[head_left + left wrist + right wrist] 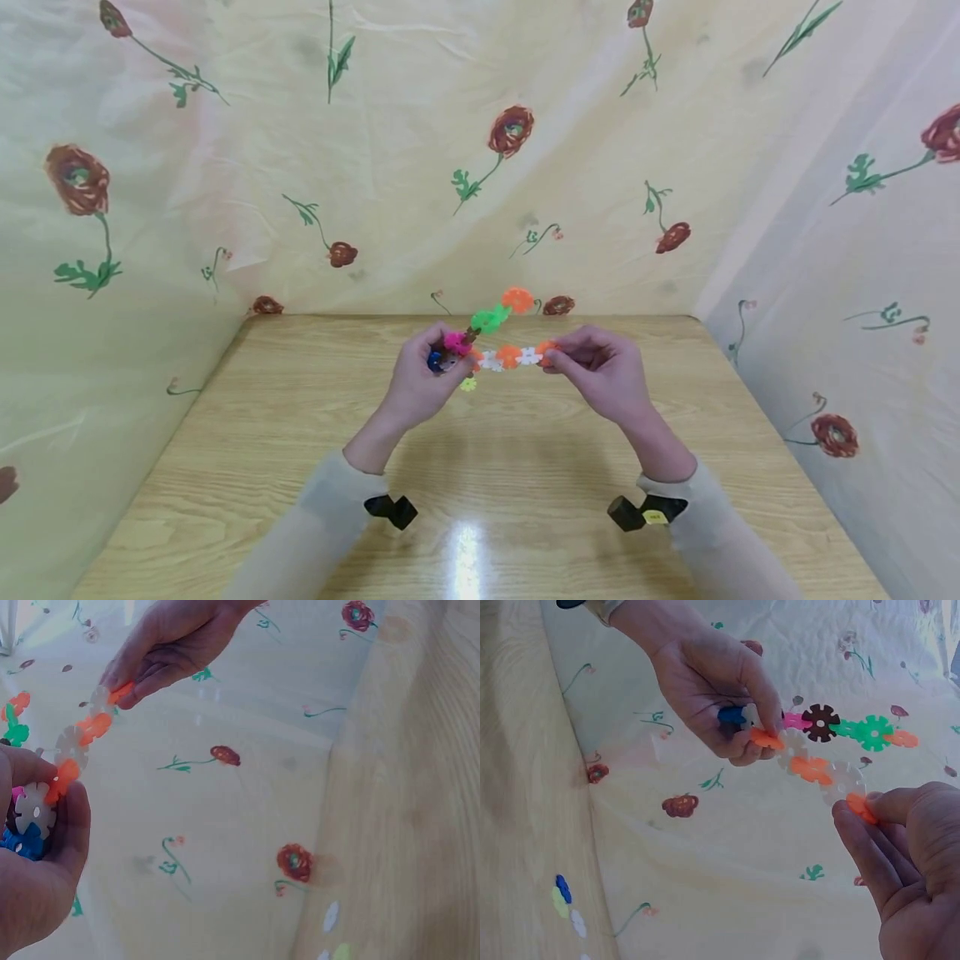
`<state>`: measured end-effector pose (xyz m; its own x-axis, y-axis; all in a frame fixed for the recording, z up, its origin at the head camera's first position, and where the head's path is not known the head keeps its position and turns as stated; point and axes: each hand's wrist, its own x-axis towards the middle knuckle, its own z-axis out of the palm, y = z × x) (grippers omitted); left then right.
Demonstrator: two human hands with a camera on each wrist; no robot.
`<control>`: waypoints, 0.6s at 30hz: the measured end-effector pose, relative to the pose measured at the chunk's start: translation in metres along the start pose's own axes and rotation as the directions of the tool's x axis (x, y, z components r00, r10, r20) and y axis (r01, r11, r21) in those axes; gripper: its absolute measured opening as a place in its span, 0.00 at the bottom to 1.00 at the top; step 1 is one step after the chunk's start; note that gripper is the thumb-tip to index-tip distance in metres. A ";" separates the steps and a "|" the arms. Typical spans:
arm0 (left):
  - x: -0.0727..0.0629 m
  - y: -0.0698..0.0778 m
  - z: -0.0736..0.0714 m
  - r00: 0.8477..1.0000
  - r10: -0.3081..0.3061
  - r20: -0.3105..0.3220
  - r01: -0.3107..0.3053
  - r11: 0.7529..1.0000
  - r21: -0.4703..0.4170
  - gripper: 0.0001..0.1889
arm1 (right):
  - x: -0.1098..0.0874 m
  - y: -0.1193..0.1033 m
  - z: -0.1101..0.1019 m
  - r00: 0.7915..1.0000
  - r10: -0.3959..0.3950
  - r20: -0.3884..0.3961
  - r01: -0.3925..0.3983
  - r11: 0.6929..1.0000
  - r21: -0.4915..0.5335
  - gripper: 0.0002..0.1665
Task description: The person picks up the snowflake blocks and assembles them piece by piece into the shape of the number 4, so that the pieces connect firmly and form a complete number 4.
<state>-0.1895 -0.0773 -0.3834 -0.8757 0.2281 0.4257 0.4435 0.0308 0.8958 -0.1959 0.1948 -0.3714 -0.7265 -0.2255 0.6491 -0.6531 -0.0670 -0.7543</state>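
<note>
My left hand (420,383) grips a chain of interlocking plastic flower discs between thumb and fingers. From that grip, a run of alternating orange discs (508,357) and white discs (529,356) stretches across to my right hand (609,375). There, the thumb and fingertips pinch the end orange disc (862,808). A second branch rises past the left hand: a pink disc (457,342), a brown disc (820,723), a green disc (874,733) and an orange tip disc (517,300). Inside the left palm sit a blue disc (24,841) and a white disc (35,812), partly covered by fingers.
Below the hands spreads a wood-grain table (510,492). On it lie a few loose discs, among them a yellow disc (560,902), a blue disc (563,889) and a white disc (578,923). Flower-patterned cloth (420,150) hangs behind and along both sides.
</note>
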 end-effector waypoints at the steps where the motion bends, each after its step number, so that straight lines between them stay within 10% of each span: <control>1: -0.001 0.000 0.001 1.000 -0.016 -0.009 0.016 1.000 -0.002 0.06 | 0.002 -0.001 -0.001 1.000 -0.006 -0.004 0.005 1.000 -0.026 0.09; 9: -0.003 -0.003 0.009 0.992 -0.119 0.034 0.121 0.991 -0.058 0.10 | 0.018 -0.014 -0.002 0.999 0.008 -0.037 -0.018 0.956 -0.294 0.11; 18: -0.003 -0.003 0.019 0.953 -0.210 0.220 0.237 0.966 -0.105 0.18 | 0.033 -0.017 0.007 0.999 -0.014 0.032 0.023 0.960 -0.279 0.14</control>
<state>-0.1848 -0.0593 -0.3893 -0.8853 0.4248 0.1892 0.2005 -0.0184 0.9795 -0.2067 0.1815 -0.3377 -0.7099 -0.2551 0.6565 -0.7031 0.2014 -0.6820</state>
